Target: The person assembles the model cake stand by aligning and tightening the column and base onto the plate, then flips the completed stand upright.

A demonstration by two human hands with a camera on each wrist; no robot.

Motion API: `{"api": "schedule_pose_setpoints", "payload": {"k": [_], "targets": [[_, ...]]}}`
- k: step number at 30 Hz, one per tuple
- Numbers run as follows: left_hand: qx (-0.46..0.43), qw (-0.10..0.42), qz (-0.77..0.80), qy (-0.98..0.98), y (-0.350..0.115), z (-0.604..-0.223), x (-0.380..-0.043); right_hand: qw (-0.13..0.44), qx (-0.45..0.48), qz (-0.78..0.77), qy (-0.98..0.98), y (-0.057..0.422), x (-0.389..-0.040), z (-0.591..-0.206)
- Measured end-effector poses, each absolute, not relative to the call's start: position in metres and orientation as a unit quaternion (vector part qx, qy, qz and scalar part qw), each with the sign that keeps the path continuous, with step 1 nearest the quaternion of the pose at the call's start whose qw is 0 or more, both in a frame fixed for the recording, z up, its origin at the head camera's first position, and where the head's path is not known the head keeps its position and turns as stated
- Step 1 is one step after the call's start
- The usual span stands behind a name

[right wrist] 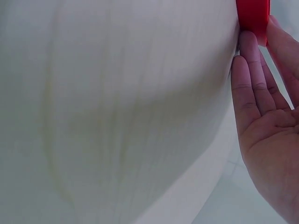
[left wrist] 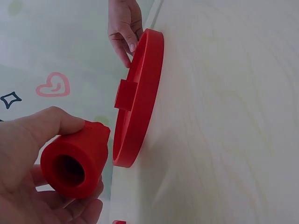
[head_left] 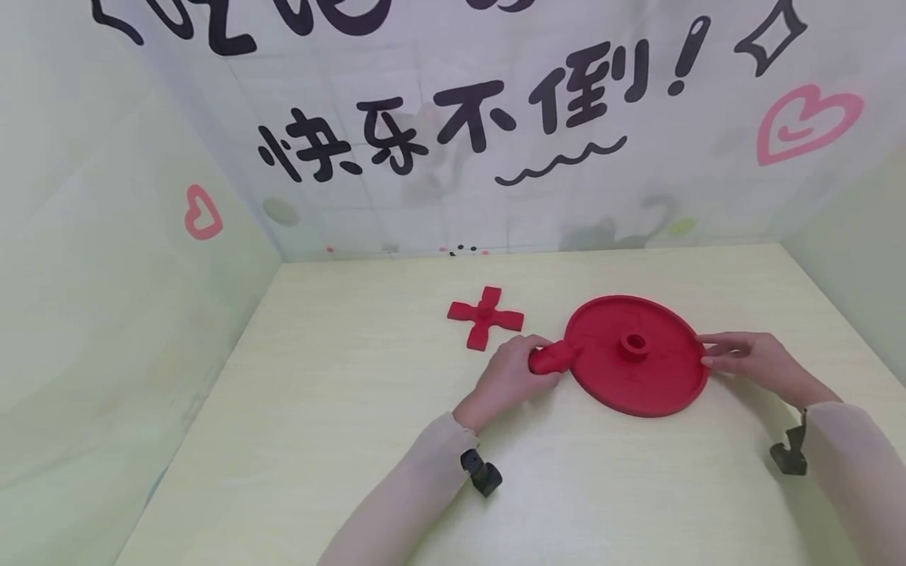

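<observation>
A round red disc (head_left: pixel 609 385) with a raised rim has a hollow hub (head_left: pixel 633 343) at its centre. My left hand (head_left: pixel 513 373) holds a short red tube (left wrist: pixel 72 161) at the disc's left rim, thumb on top and fingers curled beneath. The tube's open end points back toward the left wrist camera. I cannot tell whether tube and rim touch. On the opposite side, my right hand (head_left: pixel 757 362) pinches the disc's edge (right wrist: pixel 253 21) between thumb and fingertips. Whether the disc rests fully on the table is unclear.
A red cross-shaped piece (head_left: pixel 485 317) lies on the pale wooden table (head_left: pixel 318 417), behind and left of my left hand. A printed cloth wall (head_left: pixel 453 204) rises at the table's back edge, and side walls stand left and right.
</observation>
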State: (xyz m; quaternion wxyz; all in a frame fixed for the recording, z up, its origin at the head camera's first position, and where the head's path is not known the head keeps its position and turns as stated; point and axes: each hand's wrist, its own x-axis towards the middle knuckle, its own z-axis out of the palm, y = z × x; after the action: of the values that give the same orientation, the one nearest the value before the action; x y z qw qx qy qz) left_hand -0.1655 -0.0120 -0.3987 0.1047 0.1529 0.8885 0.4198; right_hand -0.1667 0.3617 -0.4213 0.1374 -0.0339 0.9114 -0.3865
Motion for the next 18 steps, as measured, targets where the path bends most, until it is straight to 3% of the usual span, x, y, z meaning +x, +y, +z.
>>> {"api": "schedule_pose_setpoints", "payload": {"k": [18], "targets": [[0.193, 0.129, 0.396, 0.888, 0.035, -0.383, -0.19, 0.15, -0.029, -0.391, 0.907, 0.364, -0.171, -0.42]]}}
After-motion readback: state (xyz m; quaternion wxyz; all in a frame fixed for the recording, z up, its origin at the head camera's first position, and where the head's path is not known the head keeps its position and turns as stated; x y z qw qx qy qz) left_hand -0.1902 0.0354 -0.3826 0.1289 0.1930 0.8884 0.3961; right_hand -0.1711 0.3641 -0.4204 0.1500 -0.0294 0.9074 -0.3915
